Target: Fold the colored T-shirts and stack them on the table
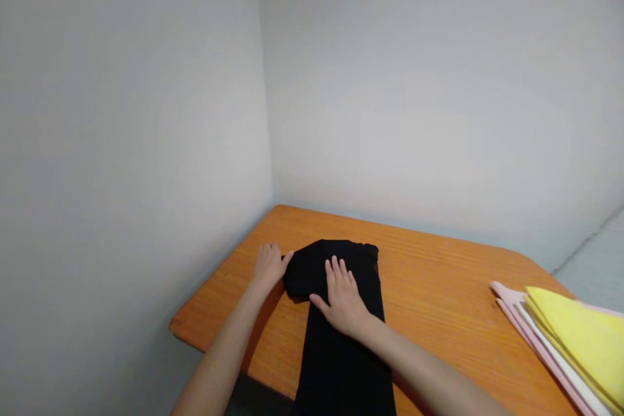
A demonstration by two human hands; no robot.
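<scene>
A black garment (348,364) lies lengthwise on the table and runs down past the bottom of the view. Its far end is bunched, and a black sleeve-like part (305,273) sticks out to the left. My right hand (344,302) rests flat on the garment with fingers spread. At the left end of that part is my left hand (270,266), its thumb stretched out to touch the cloth edge. The other fingers of my left hand bend down toward the tabletop, apart from the thumb, and their tips are hidden.
The orange-brown wooden table (439,292) stands in a corner against pale walls (414,78). At its right side lies a stack of folded cloths, with a yellow cloth (580,331) on top and white and pink cloths (526,331) beneath.
</scene>
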